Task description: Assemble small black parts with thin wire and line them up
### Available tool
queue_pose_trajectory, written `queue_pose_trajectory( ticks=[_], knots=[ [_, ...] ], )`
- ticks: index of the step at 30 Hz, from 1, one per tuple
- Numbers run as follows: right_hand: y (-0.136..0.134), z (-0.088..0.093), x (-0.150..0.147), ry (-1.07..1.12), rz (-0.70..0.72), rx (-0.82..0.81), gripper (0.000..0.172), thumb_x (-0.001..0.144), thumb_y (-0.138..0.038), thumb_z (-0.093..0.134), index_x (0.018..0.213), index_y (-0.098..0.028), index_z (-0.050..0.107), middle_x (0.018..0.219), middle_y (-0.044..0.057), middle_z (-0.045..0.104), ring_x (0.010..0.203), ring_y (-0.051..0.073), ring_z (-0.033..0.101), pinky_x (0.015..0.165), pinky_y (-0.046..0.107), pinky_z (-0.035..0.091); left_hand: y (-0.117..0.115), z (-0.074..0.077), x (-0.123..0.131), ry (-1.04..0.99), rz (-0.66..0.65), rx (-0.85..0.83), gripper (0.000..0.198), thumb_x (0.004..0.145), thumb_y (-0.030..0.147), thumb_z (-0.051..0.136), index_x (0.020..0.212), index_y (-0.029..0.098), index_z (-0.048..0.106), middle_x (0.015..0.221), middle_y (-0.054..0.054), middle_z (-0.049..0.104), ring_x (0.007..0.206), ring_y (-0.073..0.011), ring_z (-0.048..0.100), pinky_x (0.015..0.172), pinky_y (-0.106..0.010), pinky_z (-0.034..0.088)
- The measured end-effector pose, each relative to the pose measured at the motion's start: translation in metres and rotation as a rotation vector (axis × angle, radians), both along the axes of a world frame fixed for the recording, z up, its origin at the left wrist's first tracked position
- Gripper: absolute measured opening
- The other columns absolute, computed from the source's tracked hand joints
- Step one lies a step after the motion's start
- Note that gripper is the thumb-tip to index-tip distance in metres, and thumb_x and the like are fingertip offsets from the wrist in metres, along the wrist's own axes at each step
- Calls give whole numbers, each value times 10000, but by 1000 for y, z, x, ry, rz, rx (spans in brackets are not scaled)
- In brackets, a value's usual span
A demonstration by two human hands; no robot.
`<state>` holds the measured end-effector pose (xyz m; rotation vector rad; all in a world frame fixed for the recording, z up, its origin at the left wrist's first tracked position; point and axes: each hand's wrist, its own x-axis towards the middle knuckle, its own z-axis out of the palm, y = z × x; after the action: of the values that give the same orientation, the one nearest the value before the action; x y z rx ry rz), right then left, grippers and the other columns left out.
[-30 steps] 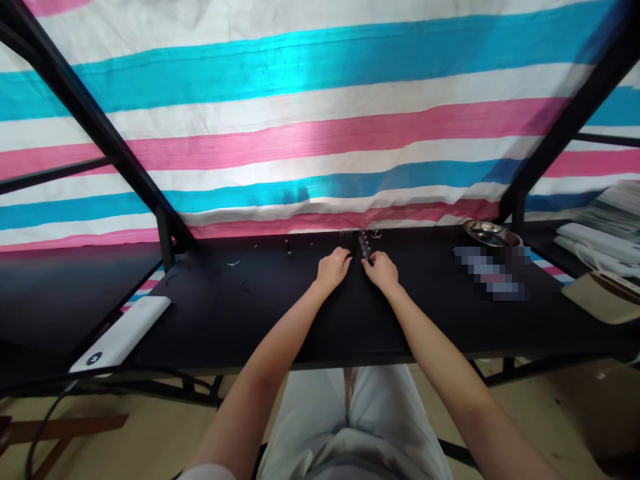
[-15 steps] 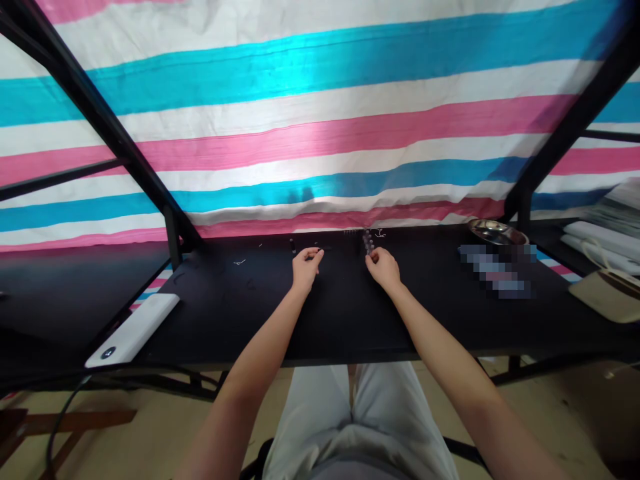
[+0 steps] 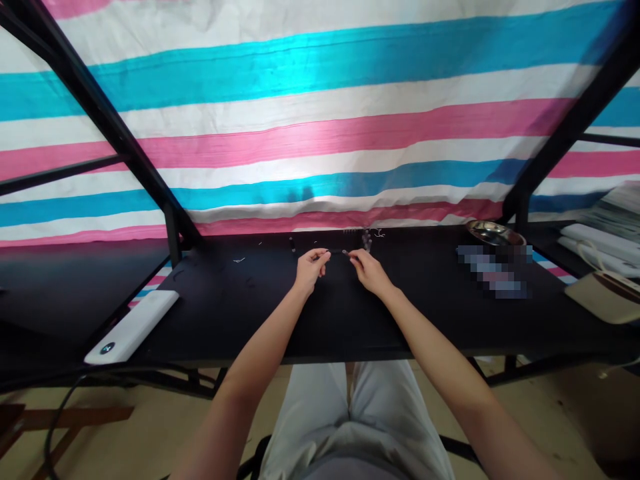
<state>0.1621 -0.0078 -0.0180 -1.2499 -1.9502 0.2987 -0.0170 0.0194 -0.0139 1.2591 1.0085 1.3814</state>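
My left hand (image 3: 313, 268) is pinched on one end of a thin dark piece (image 3: 336, 251) above the black table. My right hand (image 3: 369, 268) has its fingers pinched on a tiny item at the right end of that piece; the item is too small to name. Just behind my right hand lies a cluster of small greyish pieces (image 3: 367, 239), with white curly bits (image 3: 380, 233) beside it. A short dark stick (image 3: 293, 245) lies behind and left of my left hand.
A white bar-shaped device (image 3: 133, 327) lies at the table's left. At the right are a round metal dish (image 3: 496, 233), a blurred-out item (image 3: 495, 272) and a beige case (image 3: 607, 297). Striped cloth (image 3: 320, 140) hangs behind the black table (image 3: 225, 320).
My right hand has moved left from the cluster of small pieces, close to my left hand. My left hand has shifted slightly right.
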Motion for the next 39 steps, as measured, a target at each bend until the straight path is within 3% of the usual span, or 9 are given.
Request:
queue_pose_trajectory(
  ticks=[8, 14, 20, 25, 28, 39],
  knots=[
    [3, -4, 3, 32, 62, 93, 313, 911, -256, 286, 1080, -179, 537, 1003, 92, 565, 888, 174, 574, 805, 292, 463, -1, 0, 1, -50, -63, -20, 365, 597, 394, 724, 805, 125, 592, 638, 17, 568, 344, -28, 421, 328, -179, 266],
    [1, 0, 3, 19, -44, 122, 345, 910, -230, 283, 1133, -194, 544, 1091, 104, 522, 935, 177, 566, 827, 302, 474, -2, 2, 1, -27, -34, -18, 388, 598, 420, 722, 817, 120, 608, 649, 0, 598, 351, -27, 423, 335, -179, 277],
    [1, -1, 0, 199, -31, 209, 374, 912, -231, 277, 1176, -224, 541, 1133, 95, 515, 876, 151, 590, 847, 337, 500, -5, 5, 0, 13, -97, -25, 426, 615, 423, 708, 891, 108, 623, 794, -89, 685, 380, -50, 488, 357, -185, 319],
    [-6, 6, -6, 307, -96, 239, 356, 917, -294, 317, 1170, -234, 560, 1151, 88, 568, 1036, 189, 569, 942, 392, 457, -8, 5, 2, 48, -134, -40, 465, 621, 447, 701, 909, 90, 624, 885, -148, 695, 409, -73, 533, 365, -189, 338],
    [-11, 10, -10, 322, -64, 224, 374, 914, -289, 332, 1239, -236, 509, 1194, 72, 576, 1109, 190, 541, 996, 402, 411, -10, 6, 3, 61, -148, -43, 455, 624, 446, 701, 889, 83, 631, 882, -157, 696, 410, -77, 540, 365, -190, 341],
    [-15, 7, -15, 301, 111, 143, 529, 870, -258, 410, 1388, -280, 303, 1440, 16, 325, 1303, 190, 337, 1061, 431, 324, -11, 6, 1, 57, -159, -46, 459, 629, 437, 702, 912, 81, 636, 888, -157, 695, 436, -91, 560, 395, -205, 391]
  ],
)
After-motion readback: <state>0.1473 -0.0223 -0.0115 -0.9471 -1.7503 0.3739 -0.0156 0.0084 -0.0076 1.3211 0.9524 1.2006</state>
